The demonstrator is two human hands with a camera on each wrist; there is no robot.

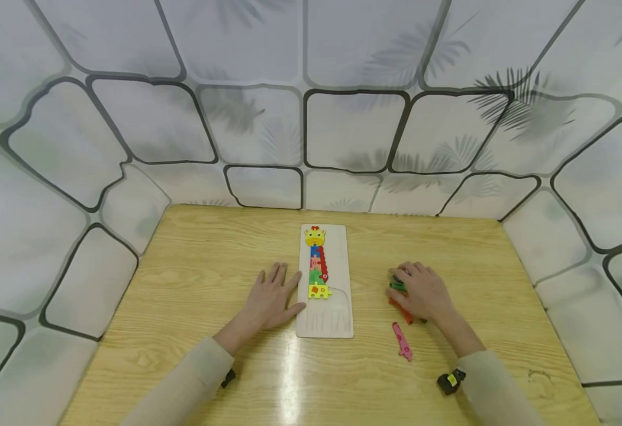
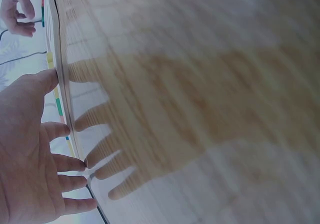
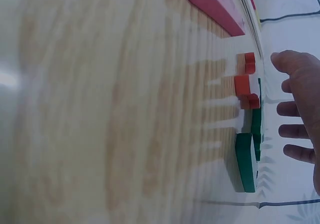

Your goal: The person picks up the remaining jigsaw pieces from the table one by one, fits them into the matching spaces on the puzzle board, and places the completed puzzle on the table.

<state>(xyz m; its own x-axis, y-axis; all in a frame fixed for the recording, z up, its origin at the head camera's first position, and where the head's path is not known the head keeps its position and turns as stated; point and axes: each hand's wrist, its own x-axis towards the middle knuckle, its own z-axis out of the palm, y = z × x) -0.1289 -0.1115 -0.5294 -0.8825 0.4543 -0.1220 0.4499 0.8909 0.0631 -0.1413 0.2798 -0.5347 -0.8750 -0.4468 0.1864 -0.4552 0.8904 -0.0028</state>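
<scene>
A pale wooden puzzle board (image 1: 339, 254) lies mid-table with a giraffe partly laid in it: a yellow head (image 1: 315, 238), a neck of blue, pink and green pieces, a red mane strip (image 1: 324, 266) and a yellow piece (image 1: 317, 291) below. Carved leg grooves show beneath. My left hand (image 1: 270, 299) rests at the board's left edge, fingers spread; its thumb touches the side. Over a cluster of loose pieces hovers my right hand (image 1: 419, 290), fingers loosely bent, apart from them in the right wrist view. Under it show green pieces (image 3: 245, 161) and an orange-red piece (image 3: 243, 86).
A pink puzzle piece (image 1: 403, 342) lies alone nearer me, right of the board. White walls (image 1: 257, 130) with a dark stone-outline pattern stand behind the wooden table (image 1: 209, 248) and on both sides.
</scene>
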